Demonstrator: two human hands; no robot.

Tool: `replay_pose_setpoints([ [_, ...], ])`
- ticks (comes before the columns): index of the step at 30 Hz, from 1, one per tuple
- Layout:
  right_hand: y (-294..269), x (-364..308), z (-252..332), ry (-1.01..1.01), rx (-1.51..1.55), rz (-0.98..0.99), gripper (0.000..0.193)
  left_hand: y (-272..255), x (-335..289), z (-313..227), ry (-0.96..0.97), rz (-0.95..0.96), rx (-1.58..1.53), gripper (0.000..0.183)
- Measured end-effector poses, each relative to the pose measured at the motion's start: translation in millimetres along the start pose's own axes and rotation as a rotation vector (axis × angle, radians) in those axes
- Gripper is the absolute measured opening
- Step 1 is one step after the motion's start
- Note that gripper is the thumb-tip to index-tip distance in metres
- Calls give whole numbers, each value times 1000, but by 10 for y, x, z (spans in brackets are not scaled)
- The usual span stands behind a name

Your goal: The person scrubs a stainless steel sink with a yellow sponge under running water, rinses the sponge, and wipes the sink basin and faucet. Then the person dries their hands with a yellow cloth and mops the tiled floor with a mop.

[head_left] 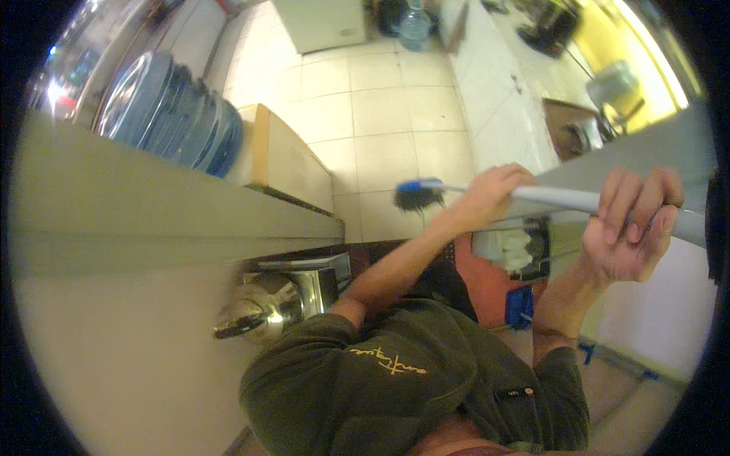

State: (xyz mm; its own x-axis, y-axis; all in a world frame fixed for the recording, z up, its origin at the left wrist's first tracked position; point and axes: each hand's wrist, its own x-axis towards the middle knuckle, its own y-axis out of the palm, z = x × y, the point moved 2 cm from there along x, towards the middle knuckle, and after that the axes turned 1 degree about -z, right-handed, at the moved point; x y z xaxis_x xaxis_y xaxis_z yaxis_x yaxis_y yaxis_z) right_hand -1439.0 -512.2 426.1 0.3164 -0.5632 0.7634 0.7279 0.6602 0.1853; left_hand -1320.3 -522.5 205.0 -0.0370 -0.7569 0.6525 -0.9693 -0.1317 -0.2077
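Observation:
Both of my hands are closed around the pale grey handle of a broom (559, 198). My left hand (496, 196) wraps the handle lower down, nearer the brush end. Higher up, toward the right edge, my right hand (635, 220) grips it with the fingers curled over the top. The handle slants across in front of me. At its far end is the blue broom head (418, 187) with dark bristles, over the light floor tiles (384, 114). Whether the bristles touch the floor, I cannot tell.
A large blue water jug (175, 114) lies on its side at the left, by a wood-edged cabinet (289, 152). Below it is a shiny metal kettle (266, 304). A white counter front (502, 83) runs along the right. Another water jug (414, 29) stands at the far end.

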Motion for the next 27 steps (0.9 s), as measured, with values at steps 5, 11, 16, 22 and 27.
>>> replay_pose_setpoints([
  [5, -226, 233, -746, 1, -72, 57, 34, -1061, 273, 799, -153, -140, 264, 34],
  [11, -1050, 216, -2395, 815, -250, 554, 48, -2298, 125, 2471, -313, -168, 734, 27],
  [16, -1159, -191, -4712, 1348, 759, 355, 56, -2575, -58, 3724, -552, -17, 772, 22],
  [22, -1295, -607, -5675, 1652, 397, 538, 77, -2267, -663, 4270, -966, -106, 690, 52],
  [27, -2389, -364, -5437, 1984, -151, 702, 72, -1903, -2231, 3685, -1519, -649, 207, 40],
])
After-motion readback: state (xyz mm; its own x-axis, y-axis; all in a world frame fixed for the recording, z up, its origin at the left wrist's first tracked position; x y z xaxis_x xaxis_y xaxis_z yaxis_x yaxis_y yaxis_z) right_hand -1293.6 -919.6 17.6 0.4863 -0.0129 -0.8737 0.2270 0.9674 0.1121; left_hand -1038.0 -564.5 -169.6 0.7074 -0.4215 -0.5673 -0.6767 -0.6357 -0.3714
